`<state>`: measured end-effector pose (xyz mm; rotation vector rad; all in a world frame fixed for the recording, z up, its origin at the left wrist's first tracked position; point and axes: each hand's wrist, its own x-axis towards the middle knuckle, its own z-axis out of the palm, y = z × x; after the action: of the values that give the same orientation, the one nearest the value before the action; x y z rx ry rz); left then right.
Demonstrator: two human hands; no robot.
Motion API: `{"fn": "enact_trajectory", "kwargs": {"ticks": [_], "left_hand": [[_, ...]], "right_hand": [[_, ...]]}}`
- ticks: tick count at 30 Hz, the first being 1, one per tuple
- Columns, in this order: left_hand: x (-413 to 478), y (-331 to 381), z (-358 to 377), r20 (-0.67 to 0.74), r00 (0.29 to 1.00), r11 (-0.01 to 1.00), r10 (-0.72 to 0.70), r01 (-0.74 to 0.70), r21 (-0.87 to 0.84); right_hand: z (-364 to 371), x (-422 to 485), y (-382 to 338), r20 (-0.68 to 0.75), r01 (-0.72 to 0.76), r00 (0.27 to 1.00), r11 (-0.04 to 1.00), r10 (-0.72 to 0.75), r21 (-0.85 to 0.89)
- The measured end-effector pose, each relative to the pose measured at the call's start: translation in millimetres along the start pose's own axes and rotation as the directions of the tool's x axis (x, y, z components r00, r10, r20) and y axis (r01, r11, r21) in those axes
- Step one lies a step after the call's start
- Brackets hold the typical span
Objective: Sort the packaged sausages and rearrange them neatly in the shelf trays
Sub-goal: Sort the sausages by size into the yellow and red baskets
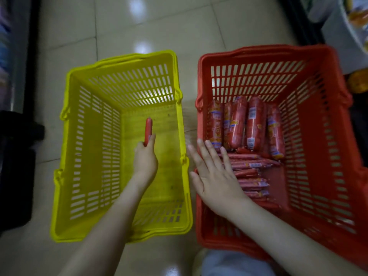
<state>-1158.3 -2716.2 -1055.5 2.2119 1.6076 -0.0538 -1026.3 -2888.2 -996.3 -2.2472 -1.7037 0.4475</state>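
Two slotted plastic baskets stand side by side on the floor. Inside the yellow basket (83, 148) on the left, my left hand (145, 158) grips one thin red sausage stick (148, 128), pointing away from me. The red basket (322, 136) on the right holds several thick red packaged sausages (237, 124) standing in a row at the back, and a pile of thin sausage sticks (251, 172) in front of them. My right hand (215, 174) hovers with straight, spread fingers over the red basket's left side, partly covering the thin sticks.
Glossy beige floor tiles (139, 26) surround both baskets. Dark shelf bases run along the left edge (18, 156) and the upper right. A white container with orange goods (350, 26) sits at the top right. My light-clothed knee (235, 263) is at the bottom.
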Motion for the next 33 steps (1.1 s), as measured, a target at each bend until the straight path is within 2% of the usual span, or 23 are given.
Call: {"fn": "enact_trajectory", "kwargs": {"ticks": [1, 3, 4, 5, 6, 8, 9, 10, 12, 14, 17, 18, 19, 21, 22, 24, 26, 28, 30, 31, 33], "left_hand": [[-9, 17, -17, -0.091, 0.986, 0.99, 0.141, -0.141, 0.008], [-36, 61, -53, -0.237, 0.921, 0.94, 0.31, -0.334, -0.068], [-54, 84, -68, -0.275, 0.887, 0.904, 0.37, -0.412, -0.113], [-73, 107, -79, -0.284, 0.863, 0.862, 0.418, -0.475, -0.175], [-92, 130, -85, -0.279, 0.833, 0.808, 0.478, -0.542, -0.231], [-131, 175, -83, -0.263, 0.738, 0.677, 0.621, -0.675, -0.294], [-149, 196, -73, -0.247, 0.69, 0.617, 0.68, -0.721, -0.316], [-167, 216, -61, -0.209, 0.655, 0.569, 0.726, -0.743, -0.351], [-201, 253, -33, -0.066, 0.63, 0.535, 0.774, -0.705, -0.466], [-230, 282, -1, 0.106, 0.596, 0.551, 0.796, -0.64, -0.535], [-261, 309, 37, 0.391, 0.501, 0.631, 0.772, -0.536, -0.561], [-266, 316, 45, 0.457, 0.491, 0.67, 0.742, -0.509, -0.541], [-270, 320, 51, 0.487, 0.505, 0.701, 0.713, -0.514, -0.494], [-275, 325, 56, 0.456, 0.535, 0.701, 0.711, -0.587, -0.404], [-278, 326, 58, 0.443, 0.506, 0.667, 0.74, -0.636, -0.387], [-286, 324, 62, 0.437, 0.402, 0.569, 0.804, -0.734, -0.371], [-297, 317, 69, 0.376, 0.319, 0.442, 0.87, -0.841, -0.31], [-305, 308, 86, 0.337, 0.211, 0.301, 0.918, -0.922, -0.243], [-308, 295, 113, 0.392, 0.108, 0.199, 0.913, -0.959, -0.199], [-309, 288, 126, 0.455, 0.077, 0.175, 0.887, -0.969, -0.176], [-308, 277, 143, 0.573, 0.059, 0.178, 0.817, -0.972, -0.154]], "right_hand": [[-5, 0, 1, 0.058, -0.004, 0.998, 1.0, 0.003, 0.021], [-19, -1, 11, 0.135, -0.003, 0.991, 0.986, -0.02, 0.165], [-29, -4, 20, 0.189, -0.021, 0.981, 0.949, -0.041, 0.313], [-42, -9, 30, 0.202, -0.061, 0.978, 0.86, -0.05, 0.506], [-60, -18, 39, 0.171, -0.113, 0.985, 0.698, -0.014, 0.707], [-102, -44, 60, 0.139, -0.181, 0.974, 0.246, 0.181, 0.952], [-119, -62, 74, 0.129, -0.155, 0.951, 0.072, 0.283, 0.985], [-133, -82, 89, 0.119, -0.121, 0.921, -0.019, 0.372, 0.992], [-147, -127, 116, 0.083, -0.061, 0.843, -0.058, 0.532, 0.996], [-145, -177, 139, 0.112, -0.067, 0.752, -0.093, 0.65, 0.993], [-120, -244, 167, 0.229, -0.078, 0.65, -0.236, 0.724, 0.969], [-114, -259, 171, 0.275, -0.084, 0.621, -0.286, 0.734, 0.955], [-107, -271, 175, 0.311, -0.085, 0.597, -0.327, 0.739, 0.941], [-96, -289, 178, 0.35, -0.034, 0.572, -0.405, 0.742, 0.914], [-91, -295, 180, 0.358, 0.013, 0.563, -0.441, 0.745, 0.897], [-80, -305, 182, 0.365, 0.087, 0.552, -0.487, 0.75, 0.869], [-62, -316, 188, 0.405, 0.042, 0.47, -0.478, 0.785, 0.877], [-33, -328, 199, 0.455, -0.186, 0.317, -0.416, 0.832, 0.89], [-1, -342, 206, 0.433, -0.447, 0.179, -0.319, 0.884, 0.836], [14, -348, 208, 0.379, -0.584, 0.125, -0.241, 0.917, 0.775], [32, -355, 208, 0.246, -0.778, 0.089, -0.087, 0.965, 0.623]]}}
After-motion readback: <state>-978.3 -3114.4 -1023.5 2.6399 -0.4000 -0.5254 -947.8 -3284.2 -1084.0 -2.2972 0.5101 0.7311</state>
